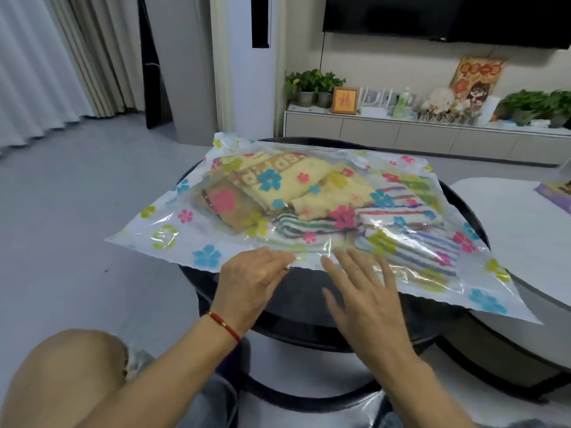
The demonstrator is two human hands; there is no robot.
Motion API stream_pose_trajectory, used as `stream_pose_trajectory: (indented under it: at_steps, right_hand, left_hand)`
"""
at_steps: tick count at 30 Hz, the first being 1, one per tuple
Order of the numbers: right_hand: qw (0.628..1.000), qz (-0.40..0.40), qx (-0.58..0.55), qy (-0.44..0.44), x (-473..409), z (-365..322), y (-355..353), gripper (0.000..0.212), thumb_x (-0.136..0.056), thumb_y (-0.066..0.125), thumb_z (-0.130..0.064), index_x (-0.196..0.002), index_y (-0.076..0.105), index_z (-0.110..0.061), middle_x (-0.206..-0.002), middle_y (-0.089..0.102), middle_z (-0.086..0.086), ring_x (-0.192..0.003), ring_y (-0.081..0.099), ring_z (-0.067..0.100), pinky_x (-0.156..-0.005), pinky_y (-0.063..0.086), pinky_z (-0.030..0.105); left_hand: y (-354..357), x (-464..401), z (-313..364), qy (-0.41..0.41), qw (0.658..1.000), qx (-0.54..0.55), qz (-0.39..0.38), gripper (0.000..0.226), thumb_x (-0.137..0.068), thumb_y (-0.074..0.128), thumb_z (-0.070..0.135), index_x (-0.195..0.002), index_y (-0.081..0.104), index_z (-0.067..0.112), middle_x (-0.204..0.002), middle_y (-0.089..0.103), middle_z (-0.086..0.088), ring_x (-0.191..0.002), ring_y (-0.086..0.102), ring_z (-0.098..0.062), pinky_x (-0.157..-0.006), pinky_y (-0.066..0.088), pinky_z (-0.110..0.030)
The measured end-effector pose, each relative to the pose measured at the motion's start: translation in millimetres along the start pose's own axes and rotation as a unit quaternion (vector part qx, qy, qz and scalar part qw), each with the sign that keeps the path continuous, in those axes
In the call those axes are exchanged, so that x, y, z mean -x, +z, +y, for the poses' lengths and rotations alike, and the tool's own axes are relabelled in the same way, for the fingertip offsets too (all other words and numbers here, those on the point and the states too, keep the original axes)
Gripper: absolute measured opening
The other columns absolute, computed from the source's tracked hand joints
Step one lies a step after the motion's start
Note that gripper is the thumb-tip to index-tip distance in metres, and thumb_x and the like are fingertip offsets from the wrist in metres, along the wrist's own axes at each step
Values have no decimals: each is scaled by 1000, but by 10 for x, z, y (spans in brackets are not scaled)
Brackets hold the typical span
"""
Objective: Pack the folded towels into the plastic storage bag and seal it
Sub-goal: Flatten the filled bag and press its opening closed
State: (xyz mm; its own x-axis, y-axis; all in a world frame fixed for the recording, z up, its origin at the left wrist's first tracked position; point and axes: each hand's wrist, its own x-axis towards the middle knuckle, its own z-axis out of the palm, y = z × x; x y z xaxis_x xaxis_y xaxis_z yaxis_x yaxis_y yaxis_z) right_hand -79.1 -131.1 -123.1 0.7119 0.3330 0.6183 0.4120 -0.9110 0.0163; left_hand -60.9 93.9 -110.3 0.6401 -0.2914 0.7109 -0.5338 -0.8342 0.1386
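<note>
The round dark table (312,295) filled the middle of the frame, and the plastic storage bag (191,242) lay flat across it, its near edge and both near corners overhanging the rim toward you. The bag was clear, printed with pink, blue and green flowers, and the folded towels were already inside it: a yellow towel (290,177) with brown lettering toward the upper middle, a brown towel (228,208) to its left, and striped towels (411,233) along the right and lower middle — all seen through the film.

Your right hand (367,301) sat at lower centre-right, palm down, fingers spread and straight, fingertips (340,254) resting on the bag's near edge, gripping nothing. Your left hand (250,282) was just beside it, lower centre, fingers curled together at the same edge; they seemed to pinch the plastic, but you could not tell for certain from this angle. A red cord bracelet (224,325) circled your left wrist.

Your bare knee (61,375) filled the lower left corner. A second, pale table (525,230) stood at the right edge — its rim close beside the dark one. Along the upper right ran a low cabinet (401,134) with potted plants (312,84) and a small framed picture (344,100) on top.
</note>
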Motion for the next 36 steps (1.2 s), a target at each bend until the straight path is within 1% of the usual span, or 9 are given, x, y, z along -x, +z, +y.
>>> stream_pose_trajectory:
  at_steps: [4, 11, 16, 19, 23, 25, 28, 32, 36]
  right_hand:
    - [997, -56, -25, 35, -355, -489, 202, 42, -90, 72, -6, -131, 70, -16, -139, 68, 6, -135, 59, 31, -113, 42, 59]
    - [997, -23, -52, 58, -179, -138, 313, 60, -71, 80, 18, -120, 78, -16, -123, 77, 7, -116, 71, 37, -98, 55, 60]
    - [996, -35, -43, 75, -131, 174, 172, 55, -75, 77, 18, -117, 79, -18, -121, 78, 3, -118, 71, 32, -102, 54, 54]
    - [988, -45, -28, 142, -178, 35, 107, 40, -81, 76, 8, -111, 80, -16, -121, 77, 8, -124, 67, 36, -106, 45, 64]
    - [998, -29, -42, 42, -415, -789, 244, 41, -82, 83, -14, -122, 74, -19, -129, 72, 9, -128, 63, 35, -113, 39, 63]
    - [996, -28, -86, -13, -553, -1022, 325, 46, -75, 87, -4, -118, 77, -17, -120, 76, 7, -118, 70, 34, -103, 51, 59]
    - [994, -4, -111, -15, -551, -1007, 441, 55, -58, 93, 11, -106, 82, -12, -104, 81, 7, -100, 77, 37, -84, 62, 54]
    - [995, 6, -99, -15, -439, -951, 515, 60, -59, 89, 15, -110, 81, -15, -110, 80, 5, -106, 75, 36, -89, 59, 53]
    - [994, -37, -98, -11, -369, -971, 533, 60, -64, 87, 15, -115, 80, -17, -117, 79, 5, -115, 72, 35, -97, 57, 53]
  left_hand:
    - [-11, 28, -72, 10, 1000, -7, -2, 18, -95, 64, 23, -110, 74, 25, -103, 76, 11, -92, 72, -16, -89, 57, -37]
    - [46, 163, -251, 4, 1000, -7, 27, 17, -96, 61, 18, -104, 76, 16, -92, 76, -1, -84, 73, -25, -69, 61, -42]
    - [-170, 270, -550, 13, 995, -74, 63, 16, -96, 62, 18, -100, 77, 14, -94, 77, -4, -94, 73, -27, -90, 57, -46]
    - [-278, 342, -580, -17, 995, -77, 58, 32, -102, 51, 28, -99, 78, 11, -94, 77, -8, -98, 73, -29, -92, 56, -46]
    - [-340, 399, -479, -36, 997, -44, 42, 21, -94, 60, 20, -101, 78, 10, -94, 76, -5, -93, 72, -27, -86, 57, -40]
    - [-411, 406, -525, -29, 997, -57, 35, 19, -94, 61, 18, -100, 77, 12, -94, 76, -1, -94, 70, -28, -85, 55, -42]
    - [-543, 494, -677, -54, 995, -77, 25, 20, -93, 59, 16, -99, 77, 10, -97, 77, -2, -98, 70, -31, -87, 55, -46]
    - [-685, 690, -902, -93, 989, -108, 27, 15, -86, 72, 12, -100, 78, 11, -101, 76, -3, -103, 70, -29, -93, 54, -47]
    - [-780, 899, -1073, -158, 981, -108, 31, 19, -84, 77, 14, -103, 77, 12, -104, 76, -4, -106, 69, -29, -86, 58, -45]
